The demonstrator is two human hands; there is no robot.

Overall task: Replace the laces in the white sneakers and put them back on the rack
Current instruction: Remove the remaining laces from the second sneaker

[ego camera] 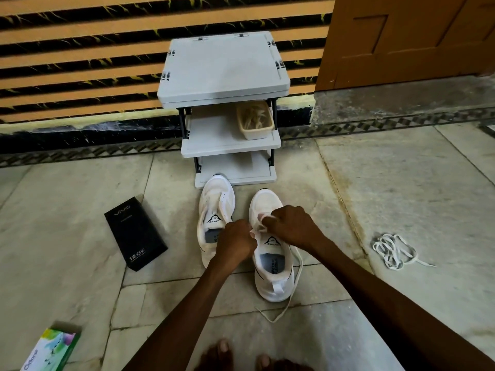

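White lace [297, 274] was pinched in both hands over the right-hand sneaker [272, 274], which stood on the stone floor [401, 183] just in front of the grey rack [222, 65]. The left hand [235, 245] was curled tight, nipping a bit of lace at the inner side of the tongue. The right hand [289, 228] was curled too, gripping a bit a little further towards the toe. One loose end ran down the outer side of the shoe and lay on the floor behind the heel.

From where I stood, it looked like threading through the upper eyelets, about midway through the job. The other sneaker [215, 212] beside it appeared to have no lace at all, though I could not be certain.

To do this step well, I judged that the person should keep the flat lace untwisted, draw each crossing snug, and even up the two ends before going higher. That trailing end could easily catch underfoot.

A tangle of laces [393, 251] lay well apart to the right, and a basket [257, 133] with more sat on the rack's middle shelf.
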